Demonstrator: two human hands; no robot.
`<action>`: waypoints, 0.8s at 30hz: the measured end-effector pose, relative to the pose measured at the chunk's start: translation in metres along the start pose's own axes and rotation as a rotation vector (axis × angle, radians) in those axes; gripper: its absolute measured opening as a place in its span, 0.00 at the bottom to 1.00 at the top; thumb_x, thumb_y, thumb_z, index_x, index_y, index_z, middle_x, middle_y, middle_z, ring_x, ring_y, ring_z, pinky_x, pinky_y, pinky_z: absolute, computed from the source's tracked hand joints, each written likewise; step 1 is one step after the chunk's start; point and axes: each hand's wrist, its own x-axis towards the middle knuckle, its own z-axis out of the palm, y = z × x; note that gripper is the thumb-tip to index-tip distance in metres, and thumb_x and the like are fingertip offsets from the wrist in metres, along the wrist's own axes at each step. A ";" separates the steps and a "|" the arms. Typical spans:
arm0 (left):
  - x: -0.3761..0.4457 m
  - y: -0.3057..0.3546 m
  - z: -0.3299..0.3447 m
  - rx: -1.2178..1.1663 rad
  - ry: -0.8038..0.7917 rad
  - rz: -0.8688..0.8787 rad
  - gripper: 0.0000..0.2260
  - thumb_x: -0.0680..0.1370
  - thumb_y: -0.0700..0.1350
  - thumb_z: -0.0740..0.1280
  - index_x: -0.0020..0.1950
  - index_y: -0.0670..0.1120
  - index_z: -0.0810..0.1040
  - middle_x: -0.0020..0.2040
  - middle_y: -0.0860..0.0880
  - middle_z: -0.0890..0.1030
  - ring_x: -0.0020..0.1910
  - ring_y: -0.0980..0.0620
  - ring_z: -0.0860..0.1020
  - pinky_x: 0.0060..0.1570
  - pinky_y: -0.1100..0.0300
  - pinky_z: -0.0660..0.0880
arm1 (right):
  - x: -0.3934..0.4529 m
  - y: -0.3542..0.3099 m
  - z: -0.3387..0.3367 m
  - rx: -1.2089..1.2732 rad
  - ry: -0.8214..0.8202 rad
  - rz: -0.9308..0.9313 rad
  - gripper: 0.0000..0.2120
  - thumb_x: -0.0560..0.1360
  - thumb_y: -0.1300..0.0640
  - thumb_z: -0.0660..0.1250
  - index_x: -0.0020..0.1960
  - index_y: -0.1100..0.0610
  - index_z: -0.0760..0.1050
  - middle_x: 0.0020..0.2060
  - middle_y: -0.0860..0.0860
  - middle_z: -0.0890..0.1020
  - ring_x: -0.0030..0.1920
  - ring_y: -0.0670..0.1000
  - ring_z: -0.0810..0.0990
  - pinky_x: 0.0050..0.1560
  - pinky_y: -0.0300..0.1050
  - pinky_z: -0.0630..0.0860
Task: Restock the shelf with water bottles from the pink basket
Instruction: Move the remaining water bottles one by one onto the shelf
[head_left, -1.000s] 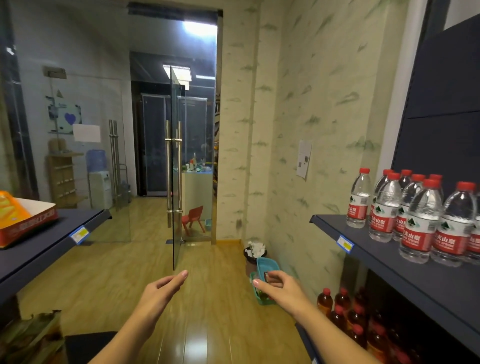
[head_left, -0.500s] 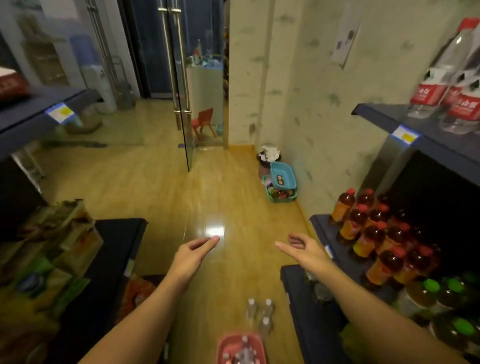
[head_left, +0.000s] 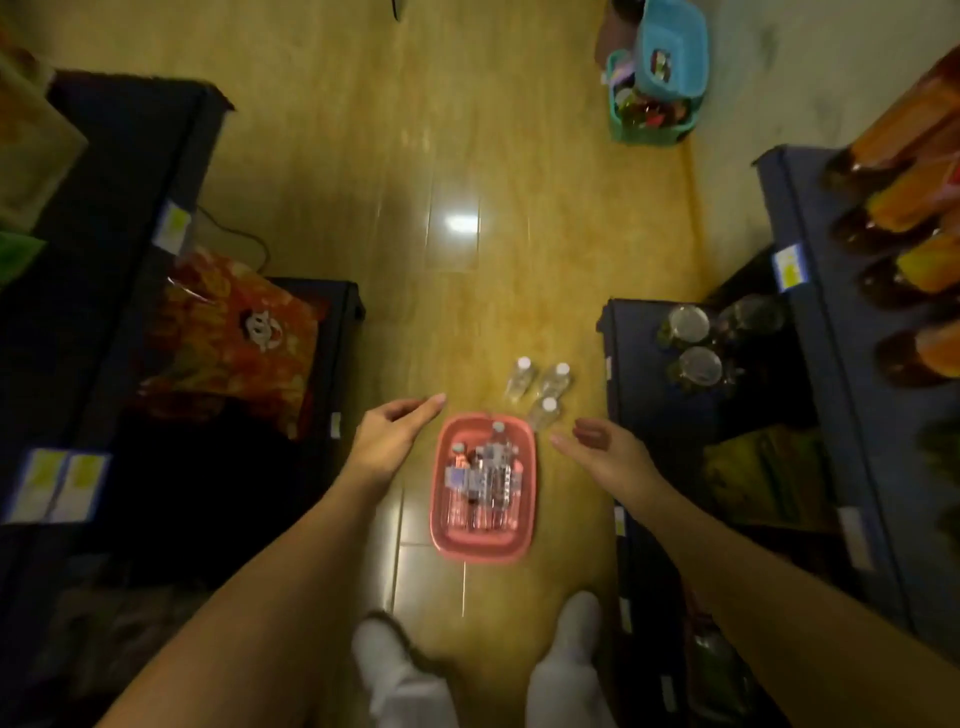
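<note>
A pink basket (head_left: 447, 540) sits on the wooden floor right below me, with several clear water bottles (head_left: 485, 480) lying inside. Three more water bottles (head_left: 540, 387) stand on the floor just beyond its far right corner. My left hand (head_left: 387, 439) hovers to the left of the basket, fingers relaxed and empty. On the basket's right, my right hand (head_left: 605, 452) hangs with loosely curved fingers, holding nothing. Neither hand touches the basket. The view is blurred.
Dark shelving (head_left: 810, 312) on the right holds brown drink bottles (head_left: 914, 218) and clear jars (head_left: 688, 325). The left shelf unit (head_left: 104, 218) carries snack bags (head_left: 234, 332). A teal basket (head_left: 654, 114) with a blue one stacked on it stands by the far wall. My feet are below the basket.
My view has tilted from the doorway and upper shelf down to the floor. The pink basket has come into full view between my hands, which stay empty.
</note>
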 end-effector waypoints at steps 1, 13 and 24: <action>0.009 -0.019 0.008 0.006 -0.009 -0.031 0.27 0.73 0.60 0.77 0.66 0.44 0.83 0.60 0.49 0.84 0.62 0.50 0.80 0.64 0.56 0.73 | 0.011 0.016 0.010 -0.005 -0.024 0.029 0.33 0.71 0.43 0.76 0.70 0.56 0.74 0.64 0.51 0.79 0.62 0.52 0.78 0.64 0.50 0.76; 0.122 -0.241 0.103 0.030 -0.023 -0.284 0.38 0.61 0.68 0.80 0.63 0.45 0.85 0.57 0.48 0.87 0.55 0.49 0.85 0.65 0.48 0.79 | 0.132 0.199 0.101 -0.041 -0.135 0.103 0.20 0.77 0.54 0.72 0.66 0.61 0.75 0.42 0.36 0.73 0.40 0.34 0.72 0.34 0.22 0.70; 0.221 -0.334 0.183 0.051 -0.011 -0.251 0.29 0.75 0.55 0.77 0.71 0.41 0.78 0.63 0.48 0.83 0.57 0.50 0.79 0.57 0.61 0.70 | 0.234 0.335 0.153 0.034 -0.146 0.161 0.25 0.73 0.48 0.76 0.65 0.58 0.75 0.51 0.44 0.78 0.48 0.38 0.76 0.42 0.30 0.71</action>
